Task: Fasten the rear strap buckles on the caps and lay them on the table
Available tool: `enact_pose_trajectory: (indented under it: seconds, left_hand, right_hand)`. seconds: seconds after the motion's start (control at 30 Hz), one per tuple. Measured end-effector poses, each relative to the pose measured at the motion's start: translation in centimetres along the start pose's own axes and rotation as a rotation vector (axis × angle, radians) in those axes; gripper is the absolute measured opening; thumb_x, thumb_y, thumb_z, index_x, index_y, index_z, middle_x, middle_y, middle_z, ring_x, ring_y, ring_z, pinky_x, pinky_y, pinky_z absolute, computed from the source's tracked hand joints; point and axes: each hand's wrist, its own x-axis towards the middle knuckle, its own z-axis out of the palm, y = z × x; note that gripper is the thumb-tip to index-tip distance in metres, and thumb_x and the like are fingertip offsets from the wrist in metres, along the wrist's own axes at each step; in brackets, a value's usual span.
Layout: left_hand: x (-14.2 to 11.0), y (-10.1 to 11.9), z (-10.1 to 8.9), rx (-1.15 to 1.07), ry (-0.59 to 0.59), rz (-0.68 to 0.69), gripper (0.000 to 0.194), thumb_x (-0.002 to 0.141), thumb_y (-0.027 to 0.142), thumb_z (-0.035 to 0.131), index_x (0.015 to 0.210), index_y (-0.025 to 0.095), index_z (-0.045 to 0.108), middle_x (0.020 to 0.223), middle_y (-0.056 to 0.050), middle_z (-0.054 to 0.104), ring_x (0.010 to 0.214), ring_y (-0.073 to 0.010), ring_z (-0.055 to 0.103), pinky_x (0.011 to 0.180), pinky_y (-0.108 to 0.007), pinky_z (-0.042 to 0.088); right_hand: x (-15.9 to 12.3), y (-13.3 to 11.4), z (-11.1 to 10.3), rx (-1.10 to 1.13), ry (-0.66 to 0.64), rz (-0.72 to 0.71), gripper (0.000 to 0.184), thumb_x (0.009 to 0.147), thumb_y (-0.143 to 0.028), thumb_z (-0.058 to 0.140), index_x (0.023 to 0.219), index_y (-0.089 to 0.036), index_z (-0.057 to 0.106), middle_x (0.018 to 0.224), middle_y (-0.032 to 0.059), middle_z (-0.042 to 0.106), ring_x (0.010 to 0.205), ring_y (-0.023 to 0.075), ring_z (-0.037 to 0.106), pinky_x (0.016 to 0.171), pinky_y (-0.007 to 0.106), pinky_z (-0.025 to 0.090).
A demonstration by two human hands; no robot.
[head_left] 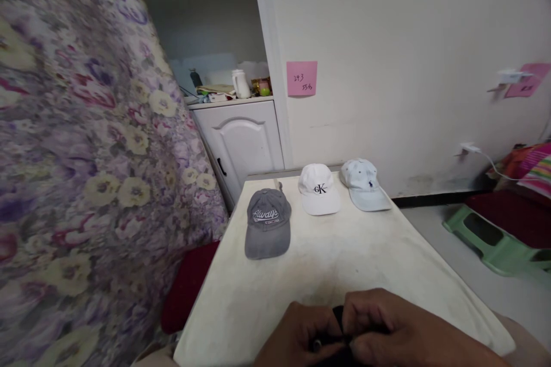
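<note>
Both my hands meet at the near edge of the white table [353,252]. My left hand [297,335] and my right hand [396,332] are closed together around a small dark object [338,318], mostly hidden by the fingers; I cannot make out what it is. Three caps lie at the far end of the table: a grey cap with "Always" lettering [267,223] on the left, a white cap with a black logo [319,189] in the middle, and a pale blue cap [364,184] on the right. All three are well beyond my hands.
A floral curtain [86,172] hangs along the left side. Behind the table stands a white cabinet [241,143] with a jug and clutter on top. Pink notes [302,78] stick to the wall. A green plastic stool [495,241] sits on the floor at right.
</note>
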Motion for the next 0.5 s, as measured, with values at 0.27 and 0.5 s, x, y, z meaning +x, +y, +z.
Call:
enact_pose_trajectory:
  seconds: [0.27, 0.5]
  left_hand:
    - [-0.9, -0.6, -1.3, -0.002, 0.017, -0.110, 0.036, 0.089, 0.046, 0.055, 0.065, 0.019, 0.061, 0.066, 0.004, 0.049, 0.066, -0.0139, 0.043, 0.063, -0.028, 0.033]
    - [-2.0, -1.7, -1.4, 0.043, 0.237, -0.188, 0.066, 0.093, 0.070, 0.039, 0.085, 0.019, 0.079, 0.085, -0.001, 0.062, 0.087, -0.0197, 0.054, 0.082, -0.031, 0.038]
  right_hand:
    - [0.2, 0.5, -0.1, 0.039, -0.040, 0.063, 0.024, 0.080, -0.034, 0.078, 0.077, -0.018, 0.061, 0.059, -0.0099, 0.051, 0.050, 0.0049, 0.035, 0.049, 0.019, 0.028]
    - [0.1, 0.8, -0.4, 0.044, -0.034, 0.111, 0.029, 0.078, -0.039, 0.080, 0.077, -0.017, 0.061, 0.060, -0.0089, 0.050, 0.052, 0.0055, 0.035, 0.049, 0.019, 0.028]
